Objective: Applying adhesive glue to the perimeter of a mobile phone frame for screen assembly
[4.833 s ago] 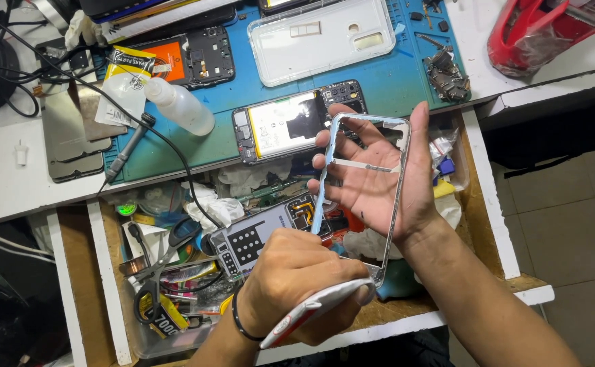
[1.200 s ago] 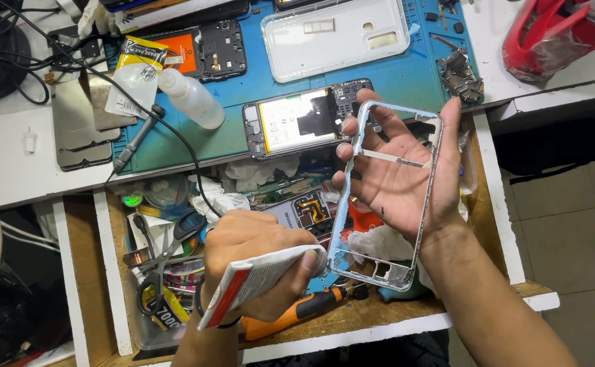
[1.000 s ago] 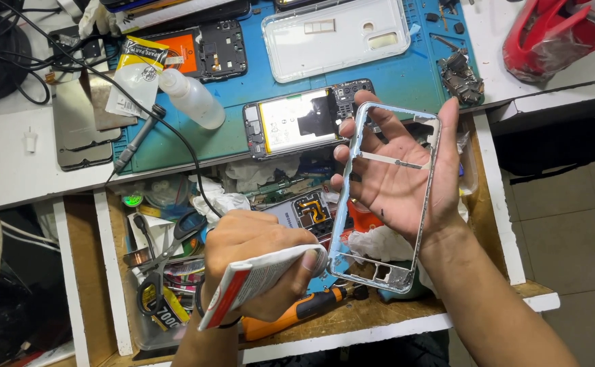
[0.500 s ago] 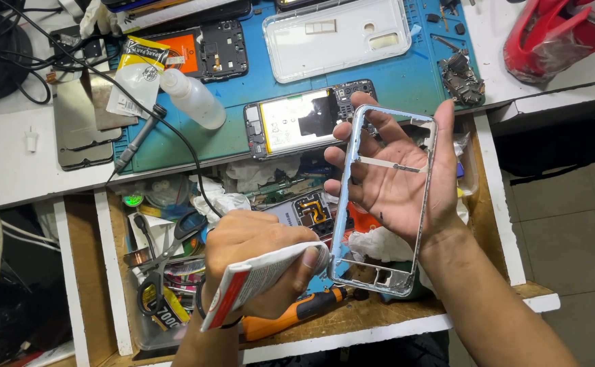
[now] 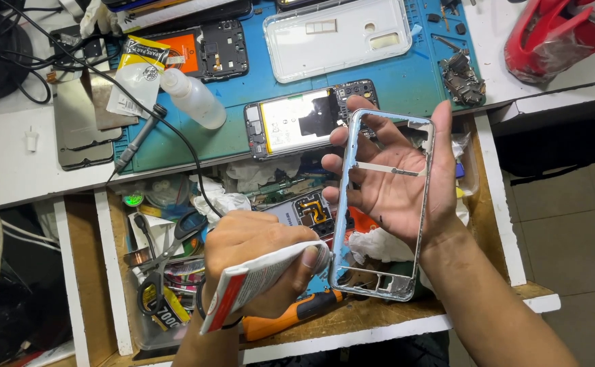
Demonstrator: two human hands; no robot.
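I note the phone frame (image 5: 379,204) at frame centre is thin, glossy metal. The glue tube (image 5: 257,282), lower centre, looks soft with a matt white skin. The mat (image 5: 352,81) above appears smooth blue rubber; drawer wood (image 5: 352,316) rough.

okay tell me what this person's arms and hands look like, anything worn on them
Both hands are bare: no gloves, no rings that show. The left hand has a thin dark band around its wrist. The right hand has nothing on its wrist. Both forearms are uncovered, with no sleeves in view.
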